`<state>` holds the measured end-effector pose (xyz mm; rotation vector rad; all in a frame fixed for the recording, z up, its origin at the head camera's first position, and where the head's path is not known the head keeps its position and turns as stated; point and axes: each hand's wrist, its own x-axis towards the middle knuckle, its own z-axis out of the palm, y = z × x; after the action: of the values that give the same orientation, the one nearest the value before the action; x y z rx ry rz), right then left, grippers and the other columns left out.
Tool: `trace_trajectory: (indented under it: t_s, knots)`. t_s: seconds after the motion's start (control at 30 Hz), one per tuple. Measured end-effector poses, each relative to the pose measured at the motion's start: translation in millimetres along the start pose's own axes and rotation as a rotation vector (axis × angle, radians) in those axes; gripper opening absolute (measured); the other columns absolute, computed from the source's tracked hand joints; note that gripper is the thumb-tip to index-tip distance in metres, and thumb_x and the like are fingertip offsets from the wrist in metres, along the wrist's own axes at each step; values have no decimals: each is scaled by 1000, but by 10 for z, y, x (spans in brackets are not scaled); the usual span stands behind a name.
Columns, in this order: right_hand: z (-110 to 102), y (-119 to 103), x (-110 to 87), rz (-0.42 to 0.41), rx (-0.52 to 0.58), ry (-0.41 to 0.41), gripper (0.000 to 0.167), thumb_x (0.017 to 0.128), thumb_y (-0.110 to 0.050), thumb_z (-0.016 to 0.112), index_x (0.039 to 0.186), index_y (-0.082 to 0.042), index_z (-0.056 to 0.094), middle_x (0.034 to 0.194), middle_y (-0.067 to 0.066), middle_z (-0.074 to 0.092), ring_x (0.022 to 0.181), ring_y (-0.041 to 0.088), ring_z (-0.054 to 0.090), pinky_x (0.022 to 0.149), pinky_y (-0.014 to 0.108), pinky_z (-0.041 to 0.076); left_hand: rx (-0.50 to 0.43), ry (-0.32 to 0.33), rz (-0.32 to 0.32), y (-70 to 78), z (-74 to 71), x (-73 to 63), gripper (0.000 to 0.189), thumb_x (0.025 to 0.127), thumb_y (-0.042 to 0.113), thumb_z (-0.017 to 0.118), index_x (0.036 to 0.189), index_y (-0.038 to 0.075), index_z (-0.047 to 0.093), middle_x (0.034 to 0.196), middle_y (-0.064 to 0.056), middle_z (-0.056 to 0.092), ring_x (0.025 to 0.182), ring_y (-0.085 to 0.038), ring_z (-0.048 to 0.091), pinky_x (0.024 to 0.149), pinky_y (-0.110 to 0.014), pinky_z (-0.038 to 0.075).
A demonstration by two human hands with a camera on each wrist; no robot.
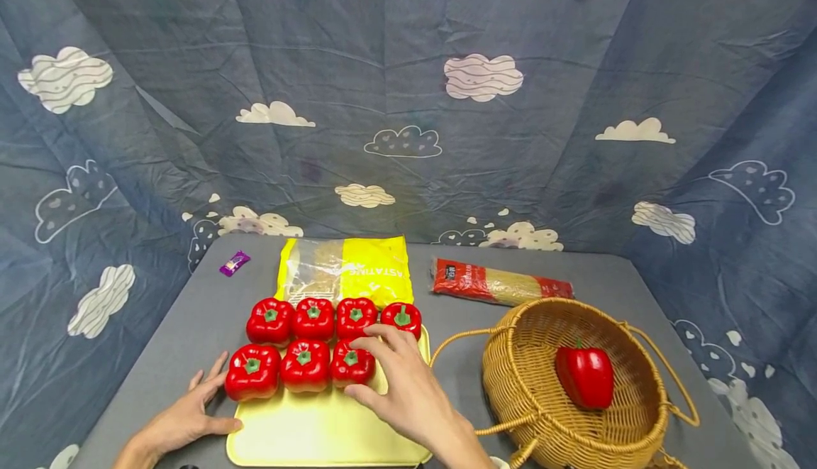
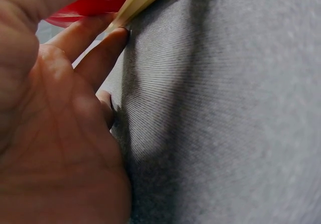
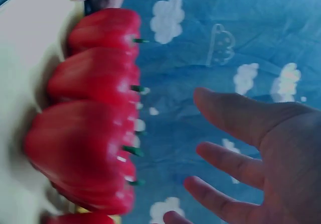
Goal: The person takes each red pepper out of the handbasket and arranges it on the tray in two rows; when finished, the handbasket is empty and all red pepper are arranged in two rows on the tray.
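Several red bell peppers stand in two rows on a pale yellow tray (image 1: 325,430), stems up. Over the right end of the front row, my right hand (image 1: 408,384) hovers with fingers spread, near the front-right bell pepper (image 1: 353,364). The right wrist view shows a gap between that hand (image 3: 286,158) and the nearest pepper (image 3: 75,143). My left hand (image 1: 185,412) lies at the tray's left edge, thumb against the rim and fingers beside the front-left bell pepper (image 1: 252,373). In the left wrist view, its fingertips touch the tray edge (image 2: 143,0).
At right, a wicker basket (image 1: 510,377) holds one red bell pepper (image 1: 585,378). Behind the tray lies a yellow pasta bag (image 1: 376,270), with a red spaghetti packet (image 1: 504,283) to its right. A small purple wrapped sweet (image 1: 235,263) sits at the table's back left.
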<state>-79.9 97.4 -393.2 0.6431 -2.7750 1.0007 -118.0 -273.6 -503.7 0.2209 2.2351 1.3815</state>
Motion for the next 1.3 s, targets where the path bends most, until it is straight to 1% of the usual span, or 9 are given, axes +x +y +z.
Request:
trace_trajectory:
  t_s: [0.2, 0.4, 0.57, 0.7, 0.83, 0.97, 1.1, 1.2, 1.3]
  knots:
    - [-386, -31, -128, -19, 34, -1, 44, 85, -36, 80, 124, -22, 66, 135, -5, 57, 122, 15, 53, 98, 40, 50, -14, -12, 0, -11, -31, -32, 88, 79, 7, 81, 148, -14, 31, 158, -39, -15, 136, -58, -36, 101, -79, -21]
    - [-764, -23, -202, -18, 10, -11, 45, 85, -41, 80, 126, -33, 63, 134, -17, 55, 125, 9, 53, 101, 41, 50, 2, 1, -6, -18, -36, -35, 88, 79, 7, 81, 148, -14, 32, 159, -38, -13, 136, -58, -34, 102, -79, -20]
    - [-999, 61, -246, -29, 19, -53, 48, 87, -49, 74, 131, -34, 60, 133, -16, 58, 123, 11, 59, 98, 42, 53, 8, 11, -30, -12, -31, -43, 89, 79, 9, 81, 149, -12, 31, 160, -36, -13, 136, -59, -32, 100, -81, -17]
    - [-1160, 188, -313, -15, 11, -70, 48, 89, -51, 71, 132, -33, 59, 132, -15, 60, 122, 11, 61, 96, 42, 55, 20, 17, -21, -3, -21, -47, 88, 79, 9, 82, 149, -12, 34, 160, -37, -12, 136, -60, -30, 101, -81, -15]
    - [-1320, 335, -392, -11, -46, -38, 45, 89, -48, 73, 130, -35, 60, 129, -17, 61, 120, 10, 61, 94, 41, 56, 26, 21, -15, 3, -20, -32, 87, 78, 9, 82, 148, -11, 35, 160, -37, -12, 136, -61, -29, 101, -82, -14]
    - [-1479, 498, -472, -10, -112, -4, 42, 89, -42, 74, 128, -34, 61, 126, -16, 64, 117, 11, 63, 91, 40, 56, 21, 12, -43, 19, -20, -20, 88, 79, 11, 82, 150, -9, 33, 161, -34, -13, 136, -60, -29, 99, -84, -13]
    - [-1629, 690, -559, -6, -155, 12, 42, 89, -36, 76, 128, -32, 62, 123, -14, 65, 113, 12, 64, 88, 36, 56, 6, 13, -58, 25, -15, -17, 89, 79, 11, 82, 150, -9, 33, 162, -33, -14, 136, -59, -30, 99, -84, -14]
    - [-1710, 882, -633, 3, -196, 32, 42, 87, -34, 78, 126, -30, 64, 122, -14, 66, 111, 11, 64, 89, 25, 53, 2, 17, -36, 18, 2, -20, 88, 78, 9, 82, 149, -10, 34, 161, -34, -13, 137, -58, -31, 101, -81, -15]
    - [-1752, 1098, -738, 54, -249, 31, 42, 85, -34, 80, 124, -26, 66, 120, -11, 67, 109, 15, 65, 87, 25, 53, 5, 24, -1, 13, 29, -21, 87, 77, 8, 83, 148, -11, 36, 161, -35, -11, 137, -58, -31, 102, -80, -16]
